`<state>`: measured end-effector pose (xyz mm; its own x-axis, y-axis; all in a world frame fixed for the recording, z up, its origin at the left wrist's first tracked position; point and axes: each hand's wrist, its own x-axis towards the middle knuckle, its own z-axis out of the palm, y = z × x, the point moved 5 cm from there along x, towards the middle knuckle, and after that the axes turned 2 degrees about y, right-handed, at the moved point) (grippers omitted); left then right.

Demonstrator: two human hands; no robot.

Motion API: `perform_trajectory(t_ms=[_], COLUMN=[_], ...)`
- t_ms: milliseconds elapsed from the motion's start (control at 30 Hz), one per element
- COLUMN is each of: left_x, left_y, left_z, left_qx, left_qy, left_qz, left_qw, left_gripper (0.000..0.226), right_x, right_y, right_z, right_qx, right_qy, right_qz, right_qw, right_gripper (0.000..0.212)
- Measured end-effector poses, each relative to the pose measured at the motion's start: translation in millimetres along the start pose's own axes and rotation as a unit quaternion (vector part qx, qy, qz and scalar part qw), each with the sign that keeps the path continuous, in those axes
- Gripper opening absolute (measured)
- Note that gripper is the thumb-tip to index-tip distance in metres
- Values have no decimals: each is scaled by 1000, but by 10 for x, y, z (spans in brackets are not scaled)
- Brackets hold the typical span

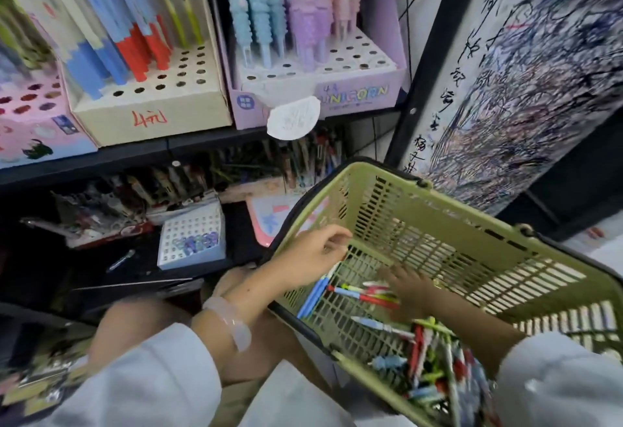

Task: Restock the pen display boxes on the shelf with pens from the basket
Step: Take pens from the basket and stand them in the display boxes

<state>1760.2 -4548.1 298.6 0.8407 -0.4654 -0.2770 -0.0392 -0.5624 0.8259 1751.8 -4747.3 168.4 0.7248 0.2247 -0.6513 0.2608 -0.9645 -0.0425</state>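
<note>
The green basket [438, 241] sits tilted on the person's lap. The left hand [317, 254] grips its rim with curled fingers. The right hand [409, 286], fingers spread, rests on loose pens [428, 359] inside — display boxes [151, 103] on the shelf above.

Scribbled test-paper panel [526, 66] at right of black shelf frame post [435, 52]; oval white tag [294, 118] hangs off shelf edge.

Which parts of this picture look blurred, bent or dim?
Head view: the right hand in the green plastic basket is motion-blurred; wide-angle distortion bends the black shelf edge and tilts the lilac unicorn pen box; the lower shelf lies in shadow.
</note>
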Motion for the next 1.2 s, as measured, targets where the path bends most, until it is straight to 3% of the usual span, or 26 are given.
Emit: perform_trajectory(t_ms=[100,167,300,400,567,633,733,833,900,1000,1200], left_x=[21,36,72,94,100,105,105,86,78,55,-49], left_y=[-58,-75,-55,-54,-57,-55,-61,-17,91,201,194], left_z=[34,34,34,61,32,-30,-91,43,186,178,76], left_qx=[5,5,-1,-14,-32,-47,-77,-177,-325,-440,-397], left_qy=[-4,3,1,-2,18,57,116,72,30,80,184], left_qz=[-10,-13,-19,-23,-21,-25,-45,-102,-100,-72,-62], left_qw=[1000,1000,1000,1000,999,997,989,976,940,891,897], left_gripper=[32,31,30,29,26,25,26,37,41,25,25], right_x=[46,55,-18,-115,-88,-150,-343,-547,-667,-783,-863], right_y=[30,15,-176,-313,-162,-109,-143,-386,-637,-885,-922], right_z=[363,451,471,441,359,90,-341,-628,-737,-809,-880], right_qx=[-53,-77,-75,-72,155,282,503,667,726,739,743], right_qy=[-1,59,156,223,147,191,184,94,11,-33,0], right_qz=[13,16,-61,-101,-45,-28,-43,-110,-182,-231,-217], right_qw=[999,995,983,967,976,940,844,731,663,632,633], right_gripper=[96,93,57,51,35,32,36,5,11,21,33])
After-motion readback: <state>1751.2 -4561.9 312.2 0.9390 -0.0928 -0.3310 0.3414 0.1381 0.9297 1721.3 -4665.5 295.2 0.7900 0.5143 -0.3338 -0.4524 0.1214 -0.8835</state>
